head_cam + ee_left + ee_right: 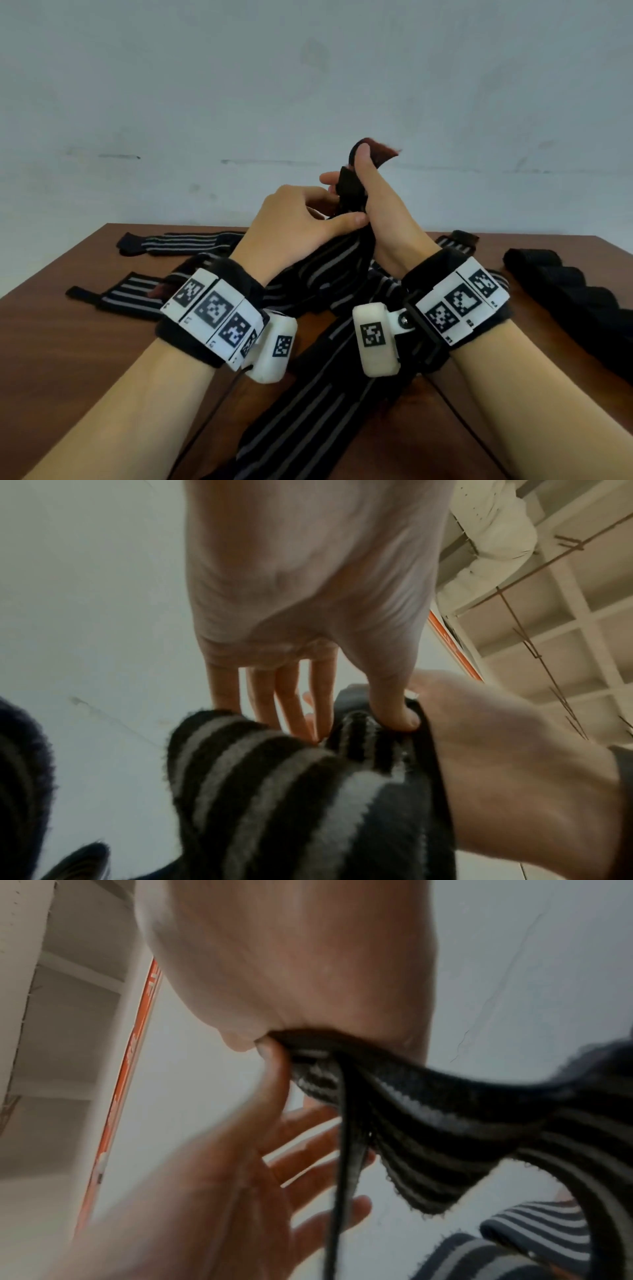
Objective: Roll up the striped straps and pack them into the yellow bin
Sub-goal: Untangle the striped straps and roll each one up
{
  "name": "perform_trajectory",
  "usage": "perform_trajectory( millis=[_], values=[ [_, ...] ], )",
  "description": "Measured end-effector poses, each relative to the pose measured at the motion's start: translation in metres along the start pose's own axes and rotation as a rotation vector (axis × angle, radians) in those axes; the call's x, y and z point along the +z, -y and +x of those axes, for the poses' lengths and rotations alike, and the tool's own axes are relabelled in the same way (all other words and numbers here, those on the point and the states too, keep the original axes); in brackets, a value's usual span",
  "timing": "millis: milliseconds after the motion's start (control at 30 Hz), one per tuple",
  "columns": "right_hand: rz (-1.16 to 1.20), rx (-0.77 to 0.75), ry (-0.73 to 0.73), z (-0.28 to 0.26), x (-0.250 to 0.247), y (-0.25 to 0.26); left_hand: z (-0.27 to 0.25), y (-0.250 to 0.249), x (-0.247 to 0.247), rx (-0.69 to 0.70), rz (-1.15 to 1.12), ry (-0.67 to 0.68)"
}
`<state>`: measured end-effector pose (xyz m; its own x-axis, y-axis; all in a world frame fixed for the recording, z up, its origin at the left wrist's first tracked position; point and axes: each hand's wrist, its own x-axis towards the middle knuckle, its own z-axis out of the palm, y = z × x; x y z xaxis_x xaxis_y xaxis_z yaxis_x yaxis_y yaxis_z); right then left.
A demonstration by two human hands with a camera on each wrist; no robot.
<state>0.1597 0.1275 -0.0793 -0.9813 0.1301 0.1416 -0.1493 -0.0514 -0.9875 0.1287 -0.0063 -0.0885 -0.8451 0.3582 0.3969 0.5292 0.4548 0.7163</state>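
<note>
Hands meet above the table (85,342): right hand (383,212) clamps the striped strap (335,263) end; left hand (291,219) pinches it just below.

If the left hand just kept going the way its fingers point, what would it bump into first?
Most likely the right hand. The left hand points rightward, its thumb already pressing the striped strap bunched against that palm. Beyond them only the bare wall shows, though depth is hard to judge.
</note>
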Motion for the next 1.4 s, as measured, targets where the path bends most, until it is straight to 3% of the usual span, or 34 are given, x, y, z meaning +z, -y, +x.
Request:
perform_trajectory(
  millis=[67, 200, 333, 500, 633, 767, 933, 1133, 1300, 1400],
  values=[
    [0.045, -0.007, 0.034, -0.004, -0.001, 0.004, 0.002, 0.002, -0.001, 0.035, -0.083, -0.044],
    [0.056, -0.041, 0.067, -0.009, -0.003, 0.009, -0.001, -0.003, -0.001, 0.050, -0.290, 0.019],
    [-0.015, -0.088, -0.083, -0.010, 0.000, 0.011, -0.004, -0.006, 0.001, 0.037, -0.322, 0.010],
    [-0.001, -0.087, -0.117, -0.009, -0.004, 0.008, -0.002, -0.006, -0.006, -0.124, -0.375, -0.106],
    [-0.031, -0.174, -0.192, -0.006, -0.009, 0.012, 0.000, 0.001, -0.011, -0.124, -0.315, -0.176],
    [0.193, -0.136, -0.217, -0.004, -0.017, 0.020, 0.003, 0.009, -0.026, -0.149, -0.506, -0.333],
    [-0.145, -0.171, -0.172, -0.001, -0.016, 0.013, 0.001, 0.007, -0.034, -0.125, -0.637, -0.312],
    [-0.078, -0.127, -0.114, -0.008, -0.010, 0.012, 0.000, -0.002, -0.031, -0.109, -0.693, -0.242],
    [-0.200, -0.295, 0.001, -0.005, -0.006, 0.008, -0.003, -0.007, -0.029, -0.042, -0.651, -0.154],
    [-0.327, -0.379, -0.007, -0.008, -0.011, 0.008, -0.005, -0.008, -0.031, 0.028, -0.572, -0.131]
  ],
)
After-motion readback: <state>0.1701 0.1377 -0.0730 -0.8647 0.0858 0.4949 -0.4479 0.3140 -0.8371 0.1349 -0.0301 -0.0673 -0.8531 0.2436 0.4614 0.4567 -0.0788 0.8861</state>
